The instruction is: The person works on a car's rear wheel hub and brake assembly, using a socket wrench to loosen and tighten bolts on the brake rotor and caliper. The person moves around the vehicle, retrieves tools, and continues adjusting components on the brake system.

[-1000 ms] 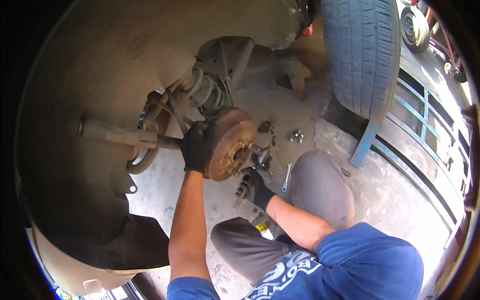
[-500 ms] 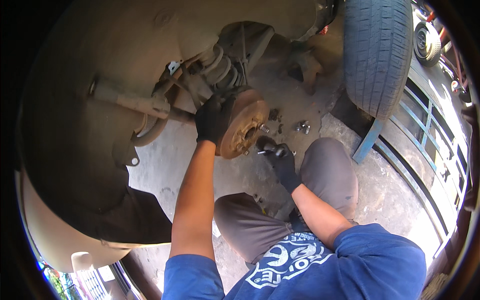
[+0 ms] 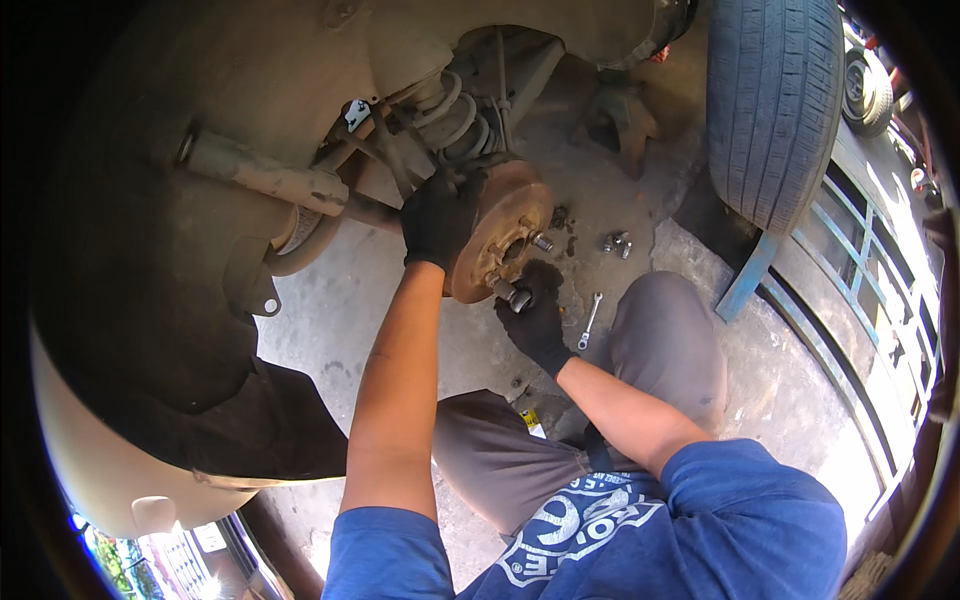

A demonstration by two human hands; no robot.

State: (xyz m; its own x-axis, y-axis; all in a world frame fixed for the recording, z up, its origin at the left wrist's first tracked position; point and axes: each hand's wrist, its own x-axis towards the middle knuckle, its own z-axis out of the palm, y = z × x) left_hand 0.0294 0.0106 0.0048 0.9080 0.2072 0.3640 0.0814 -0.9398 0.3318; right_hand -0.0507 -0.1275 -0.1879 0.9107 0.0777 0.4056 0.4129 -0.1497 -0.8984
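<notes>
A rusty brake drum (image 3: 530,195) with protruding wheel studs is mounted at the end of the axle. My left hand (image 3: 442,220), black-gloved, is wrapped round the drum's back left edge, its fingers partly hidden behind the rim. At the drum's lower front, my right hand (image 3: 535,310), also gloved, pinches a metal lug nut (image 3: 519,299) against a lower stud. Another nut (image 3: 542,241) sits on the stud above it. Several loose lug nuts (image 3: 618,243) lie on the floor to the right. A combination wrench (image 3: 591,321) rests by my right knee.
Above are a shock absorber (image 3: 265,180) and coil spring (image 3: 450,115). A jack stand (image 3: 622,125) stands behind the drum. At the right, a tyre (image 3: 775,110) stands near a blue metal frame (image 3: 750,277). A small yellow packet (image 3: 530,420) lies between my legs.
My right hand has moved up and left to the lower stud, bringing the lug nut against it. The wrench on the floor has come into sight. My left hand stays on the drum.
</notes>
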